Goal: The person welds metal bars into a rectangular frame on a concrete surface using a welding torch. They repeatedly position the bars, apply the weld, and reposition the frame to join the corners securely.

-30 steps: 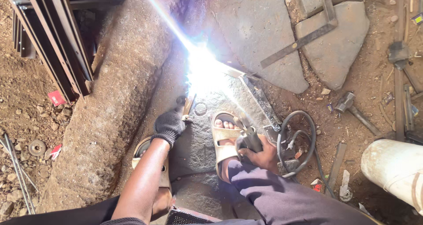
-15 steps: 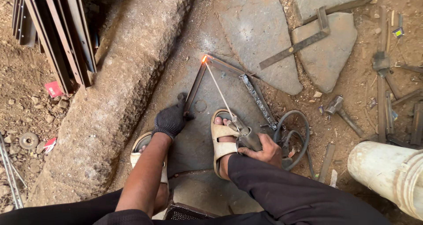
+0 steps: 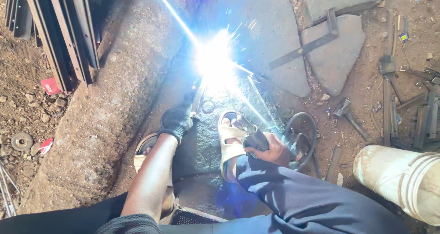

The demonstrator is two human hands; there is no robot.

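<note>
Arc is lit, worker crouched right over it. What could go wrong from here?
1. Sparks spray from the arc toward the sandalled foot, whose toes are bare: burns look likely.
2. The right hand on the electrode holder is bare; only the left hand wears a glove, and it steadies the metal frame close to the arc.
3. The cable coil lies beside the foot: a possible snag.

- The left hand (image 3: 178, 119) wears a dark knitted cloth glove, matt and fuzzy.
- The right hand (image 3: 270, 149) is bare, around an electrode holder (image 3: 255, 138) of dull dark material.
- The stone slab (image 3: 270, 41) looks grey, rough and matt.
- The steel angle bars (image 3: 59, 37) are dark, lightly rusted metal.
- The sandal (image 3: 230, 140) looks like smooth pale rubber or plastic.
- The bucket (image 3: 403, 181) is scuffed whitish plastic.
- The ground (image 3: 23, 101) is gritty brown dirt.
</note>
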